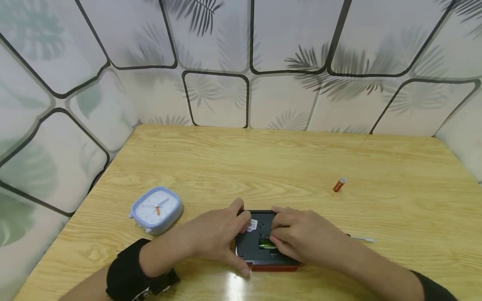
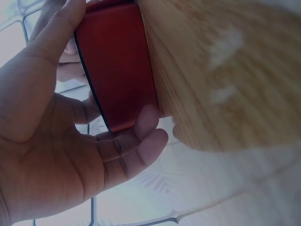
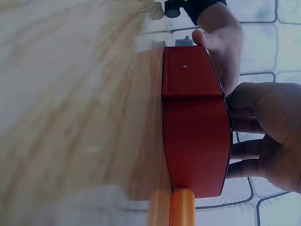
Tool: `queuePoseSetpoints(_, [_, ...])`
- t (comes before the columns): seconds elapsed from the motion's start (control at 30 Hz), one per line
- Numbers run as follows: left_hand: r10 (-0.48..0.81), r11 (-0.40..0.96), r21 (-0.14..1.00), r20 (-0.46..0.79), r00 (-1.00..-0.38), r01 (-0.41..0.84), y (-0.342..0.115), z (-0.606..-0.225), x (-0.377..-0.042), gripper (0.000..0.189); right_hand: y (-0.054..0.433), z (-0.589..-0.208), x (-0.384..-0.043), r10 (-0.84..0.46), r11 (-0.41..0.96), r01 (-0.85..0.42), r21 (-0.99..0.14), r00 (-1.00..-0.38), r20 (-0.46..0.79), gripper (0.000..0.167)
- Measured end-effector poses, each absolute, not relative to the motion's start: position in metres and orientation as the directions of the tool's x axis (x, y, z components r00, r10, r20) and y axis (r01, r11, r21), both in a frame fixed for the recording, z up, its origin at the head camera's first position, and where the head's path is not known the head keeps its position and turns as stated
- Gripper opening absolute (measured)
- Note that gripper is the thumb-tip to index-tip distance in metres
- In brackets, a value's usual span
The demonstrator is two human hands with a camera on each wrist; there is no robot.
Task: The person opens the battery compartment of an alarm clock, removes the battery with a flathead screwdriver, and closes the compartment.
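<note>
A red box with a black back [image 1: 260, 261] lies back up on the table under both hands. A green battery [image 1: 266, 244] sits in the opening in that back. My left hand [image 1: 222, 230] grips the box's left end, thumb at the near edge and fingers at the far side; in the left wrist view the fingers reach round the red casing [image 2: 117, 66]. My right hand [image 1: 301, 236] bends over the back, thumb and forefinger at the battery's right end, which they hide. In the right wrist view, its fingers lie against the back of the box [image 3: 197, 141].
A blue alarm clock [image 1: 158, 209] lies face up at the left. An orange battery [image 1: 339, 184] lies at the back right. A thin metal shaft [image 1: 363, 239] shows beyond my right forearm. An orange cylinder [image 3: 183, 207] appears low in the right wrist view. Patterned fabric [image 1: 282, 100] borders the table.
</note>
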State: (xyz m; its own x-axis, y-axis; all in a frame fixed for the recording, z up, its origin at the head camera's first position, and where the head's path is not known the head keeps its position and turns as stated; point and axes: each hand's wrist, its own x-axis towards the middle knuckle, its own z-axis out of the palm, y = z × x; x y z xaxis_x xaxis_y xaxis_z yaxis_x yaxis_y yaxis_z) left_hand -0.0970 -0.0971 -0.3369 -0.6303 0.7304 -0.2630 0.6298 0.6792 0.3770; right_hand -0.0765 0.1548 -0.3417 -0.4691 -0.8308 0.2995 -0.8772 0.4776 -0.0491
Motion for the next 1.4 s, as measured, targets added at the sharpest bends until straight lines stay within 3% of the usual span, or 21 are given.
queuePoseSetpoints(0.3, [0.740, 0.668, 0.383, -0.251, -0.624, 0.638, -0.0979, -0.3369, -0.0981, 0.076, 0.1580, -0.3411, -0.0752, -0.848, 0.457, -0.885, -0.088, -0.464, 0.257, 0.006])
queuePoseSetpoints(0.53, [0.743, 0.664, 0.385, -0.242, -0.624, 0.642, -0.0979, -0.3370, -0.0984, 0.077, 0.1582, -0.3397, -0.0710, -0.839, 0.510, -0.855, -0.098, -0.519, 0.163, 0.018])
queuePoseSetpoints(0.93, [0.732, 0.677, 0.381, -0.259, -0.629, 0.630, -0.0965, -0.3374, -0.0988, 0.076, 0.1580, -0.3439, -0.0744, -0.832, 0.491, -0.871, 0.030, -0.458, 0.314, 0.005])
queuePoseSetpoints(1.4, [0.742, 0.666, 0.369, -0.241, -0.626, 0.648, -0.0970, -0.3362, -0.0982, 0.077, 0.1615, -0.3409, -0.0761, -0.837, 0.457, -0.889, -0.024, -0.439, 0.327, 0.010])
